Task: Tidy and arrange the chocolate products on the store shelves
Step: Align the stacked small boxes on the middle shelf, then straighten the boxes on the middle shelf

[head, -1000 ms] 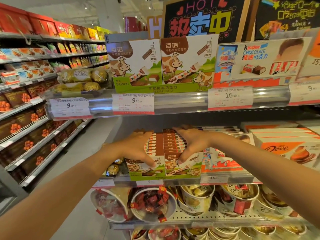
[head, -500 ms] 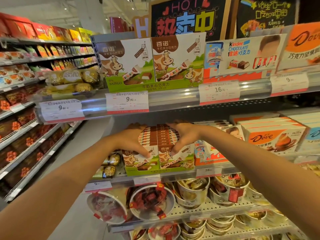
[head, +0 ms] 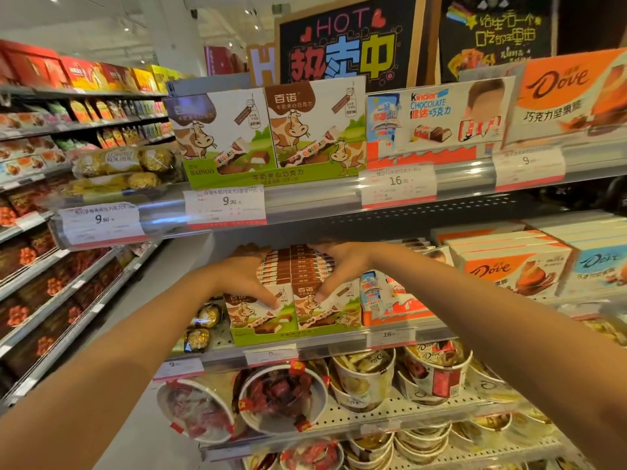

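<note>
Two rows of brown-and-white cow-print chocolate boxes (head: 304, 266) stand in a green display tray (head: 295, 336) on the middle shelf. My left hand (head: 246, 278) lies flat over the left row, thumb down on the front box. My right hand (head: 341, 266) lies over the right row in the same way, thumb on that row's front box. Both hands press on the boxes with fairly straight fingers. A matching pair of cow-print boxes (head: 271, 134) stands on the shelf above.
Kinder boxes (head: 390, 301) sit just right of the tray, with Dove boxes (head: 509, 271) beyond. Gold Ferrero packs (head: 203, 320) lie to the left. The upper shelf edge (head: 305, 206) hangs close above my hands. Chocolate tubs (head: 281, 398) fill the shelf below. Another aisle runs along the left.
Both hands stay on the two rows of cow-print boxes, hardly shifting. The view has drifted so the shelves sit further left and the Dove boxes show more.
</note>
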